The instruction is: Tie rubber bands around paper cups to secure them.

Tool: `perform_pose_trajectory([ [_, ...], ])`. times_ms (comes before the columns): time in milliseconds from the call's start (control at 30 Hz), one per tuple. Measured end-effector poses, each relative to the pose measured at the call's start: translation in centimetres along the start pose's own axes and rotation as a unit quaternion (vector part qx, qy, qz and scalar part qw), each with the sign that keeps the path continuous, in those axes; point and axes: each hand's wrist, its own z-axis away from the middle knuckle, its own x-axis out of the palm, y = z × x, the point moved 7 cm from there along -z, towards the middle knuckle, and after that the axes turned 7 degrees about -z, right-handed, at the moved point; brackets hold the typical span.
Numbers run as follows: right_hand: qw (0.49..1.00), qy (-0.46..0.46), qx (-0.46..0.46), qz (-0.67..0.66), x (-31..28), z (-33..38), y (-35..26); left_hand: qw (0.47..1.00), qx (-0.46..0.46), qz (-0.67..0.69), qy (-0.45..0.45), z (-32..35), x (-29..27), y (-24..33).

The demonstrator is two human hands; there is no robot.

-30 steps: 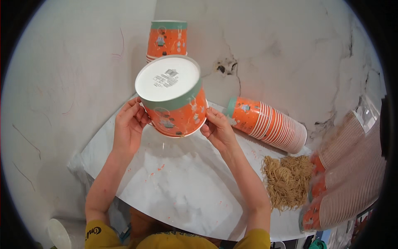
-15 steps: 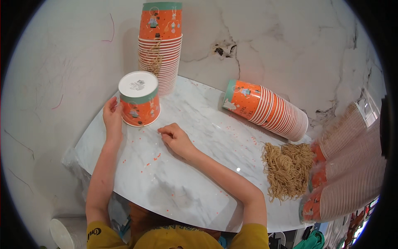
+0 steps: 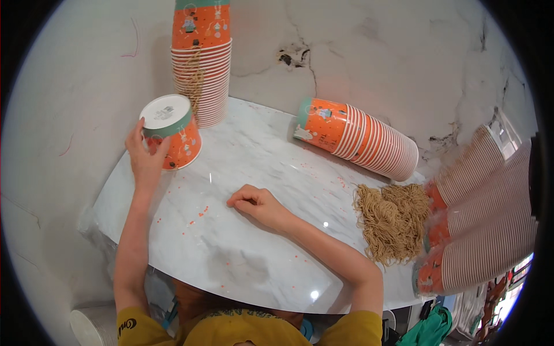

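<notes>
An orange paper tub (image 3: 186,141) with a green band stands upside down at the table's left, its white base up and slightly tilted. My left hand (image 3: 145,154) grips its near left side, thumb and fingers spread along the wall. Behind it rises a tall stack of nested tubs (image 3: 216,86), with tan cords (image 3: 195,72) hanging down its side. My right hand (image 3: 257,205) rests over the middle of the table, fingers curled and thumb pressed in; whatever it may hold is hidden.
Another stack of tubs (image 3: 369,141) lies on its side at the back. A heap of tan cords (image 3: 392,222) sits at the right, beside several plastic-wrapped tub stacks (image 3: 485,254). Small orange bits (image 3: 202,212) dot the marbled tabletop (image 3: 259,144). A wall closes off the back.
My left hand has gone from beside the tub to gripping it, and the tub now tilts. My right hand has drawn away from the tub. The whole view has shifted slightly.
</notes>
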Motion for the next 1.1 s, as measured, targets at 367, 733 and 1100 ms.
perform_pose_trajectory([
  [367,0.992,0.050,-0.089,0.070,-2.1,5.6,-0.7,0.975,0.208,-0.056,0.055,2.7,0.0,8.4],
  [733,0.751,0.406,-0.231,0.466,-13.0,7.9,-6.2,0.951,0.131,0.163,-0.226,6.2,22.9,18.0],
  [1100,0.591,0.410,-0.131,0.682,-20.0,9.4,-4.9,0.934,-0.004,0.289,-0.211,6.8,30.2,18.6],
])
